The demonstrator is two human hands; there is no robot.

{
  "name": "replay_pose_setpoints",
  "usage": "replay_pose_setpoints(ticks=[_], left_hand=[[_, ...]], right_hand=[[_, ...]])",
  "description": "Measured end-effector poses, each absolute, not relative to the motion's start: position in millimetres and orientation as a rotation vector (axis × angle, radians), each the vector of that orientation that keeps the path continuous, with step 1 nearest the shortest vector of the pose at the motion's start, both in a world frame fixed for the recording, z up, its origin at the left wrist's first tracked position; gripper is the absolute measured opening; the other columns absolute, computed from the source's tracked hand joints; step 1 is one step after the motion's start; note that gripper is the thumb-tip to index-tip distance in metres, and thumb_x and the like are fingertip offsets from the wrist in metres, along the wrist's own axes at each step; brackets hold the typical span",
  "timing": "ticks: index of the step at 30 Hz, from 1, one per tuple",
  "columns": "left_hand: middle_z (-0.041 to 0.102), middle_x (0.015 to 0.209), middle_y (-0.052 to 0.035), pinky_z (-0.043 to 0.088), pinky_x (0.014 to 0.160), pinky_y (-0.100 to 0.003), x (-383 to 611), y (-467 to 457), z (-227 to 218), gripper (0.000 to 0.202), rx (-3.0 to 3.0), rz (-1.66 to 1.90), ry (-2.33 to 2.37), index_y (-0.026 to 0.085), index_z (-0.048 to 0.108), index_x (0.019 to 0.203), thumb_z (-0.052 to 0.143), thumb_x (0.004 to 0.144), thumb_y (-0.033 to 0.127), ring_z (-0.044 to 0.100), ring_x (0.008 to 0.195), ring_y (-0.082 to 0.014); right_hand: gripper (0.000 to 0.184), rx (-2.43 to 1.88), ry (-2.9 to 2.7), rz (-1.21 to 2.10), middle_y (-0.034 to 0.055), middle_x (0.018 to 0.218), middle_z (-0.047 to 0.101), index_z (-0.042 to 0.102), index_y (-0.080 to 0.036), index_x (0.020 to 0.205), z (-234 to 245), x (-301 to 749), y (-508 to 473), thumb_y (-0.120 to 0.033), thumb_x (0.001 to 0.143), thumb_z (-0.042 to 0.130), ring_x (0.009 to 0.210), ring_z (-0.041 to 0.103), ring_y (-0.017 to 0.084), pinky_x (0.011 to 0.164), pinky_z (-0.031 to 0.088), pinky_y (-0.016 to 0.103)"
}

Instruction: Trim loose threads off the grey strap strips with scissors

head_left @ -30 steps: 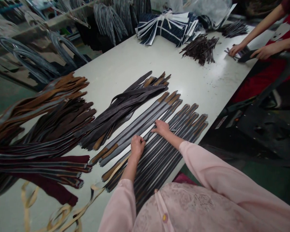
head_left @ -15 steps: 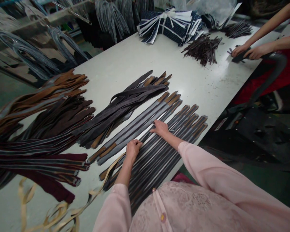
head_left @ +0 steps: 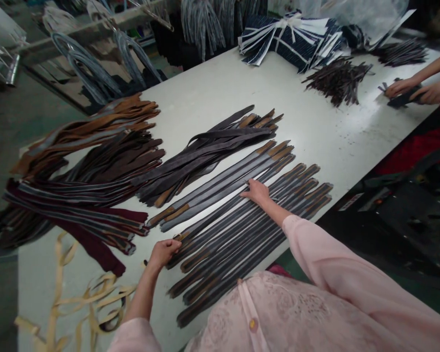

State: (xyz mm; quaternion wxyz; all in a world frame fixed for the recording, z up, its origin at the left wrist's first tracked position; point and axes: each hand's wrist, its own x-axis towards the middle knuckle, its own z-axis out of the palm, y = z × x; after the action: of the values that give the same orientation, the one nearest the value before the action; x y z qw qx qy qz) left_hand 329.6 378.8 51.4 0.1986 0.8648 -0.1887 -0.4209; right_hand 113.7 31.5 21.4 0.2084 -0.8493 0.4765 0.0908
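Observation:
Several long dark leather straps with tan ends [head_left: 242, 230] lie side by side near the table's front edge. My left hand [head_left: 164, 252] is closed round the near tan end of one strap at the row's left side. My right hand [head_left: 255, 190] lies flat with fingers out on the same row, farther along, pressing on the straps. A second row of grey straps [head_left: 223, 183] lies just beyond my hands.
Heaps of brown, dark and maroon straps [head_left: 88, 166] fill the table's left. Pale tan strips [head_left: 77, 298] curl at the near left corner. A tied navy bundle [head_left: 289, 39] and small dark pieces [head_left: 335, 78] lie far back. Another person's hands [head_left: 414, 90] work at the right edge of the white table [head_left: 212, 88].
My left hand has slid back along the strap toward me to its near tan end. My right hand stays on the row. The view has shifted left.

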Motion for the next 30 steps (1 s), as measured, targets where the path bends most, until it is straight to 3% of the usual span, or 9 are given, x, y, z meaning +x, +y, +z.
replay_pose_setpoints(ticks=[12, 18, 22, 30], left_hand=[[0.049, 0.045, 0.0037, 0.029, 0.051, -0.023, 356, 425, 46, 0.033, 2.706, -1.021, -0.562, 0.018, 0.059, 0.054, 0.055, 0.057, 0.050, 0.043, 0.049, -0.0114], [0.051, 0.045, 0.0022, 0.029, 0.051, -0.024, 350, 427, 43, 0.028, 2.769, -0.949, -0.564, 0.020, 0.059, 0.053, 0.054, 0.060, 0.046, 0.047, 0.050, -0.0132], [0.053, 0.046, 0.0009, 0.029, 0.050, -0.024, 349, 431, 42, 0.027, 2.748, -0.911, -0.581, 0.020, 0.059, 0.052, 0.053, 0.061, 0.045, 0.048, 0.051, -0.0139], [0.051, 0.046, 0.0012, 0.029, 0.051, -0.025, 349, 443, 45, 0.030, 2.636, -0.876, -0.621, 0.019, 0.060, 0.055, 0.051, 0.063, 0.046, 0.046, 0.051, -0.0138]], right_hand=[[0.052, -2.374, 1.352, 0.273, 0.0058, 0.098, 0.061, 0.051, -0.022, 0.096, 26, 116, 36, -0.062, 0.063, 0.056, 0.092, 0.055, 0.022, 0.072, 0.042, 0.032], [0.042, -2.438, 1.398, 0.342, 0.0096, 0.096, 0.062, 0.052, -0.020, 0.101, 42, 122, 51, -0.050, 0.072, 0.054, 0.092, 0.056, 0.024, 0.073, 0.042, 0.033], [0.025, -2.573, 1.188, 0.304, 0.0089, 0.095, 0.063, 0.055, -0.021, 0.100, 55, 145, 97, -0.032, 0.080, 0.046, 0.091, 0.057, 0.022, 0.075, 0.040, 0.031], [0.024, -2.472, 0.826, 0.413, 0.0070, 0.090, 0.065, 0.064, -0.021, 0.087, 45, 208, 207, -0.034, 0.078, 0.046, 0.088, 0.058, 0.018, 0.070, 0.039, 0.024]])
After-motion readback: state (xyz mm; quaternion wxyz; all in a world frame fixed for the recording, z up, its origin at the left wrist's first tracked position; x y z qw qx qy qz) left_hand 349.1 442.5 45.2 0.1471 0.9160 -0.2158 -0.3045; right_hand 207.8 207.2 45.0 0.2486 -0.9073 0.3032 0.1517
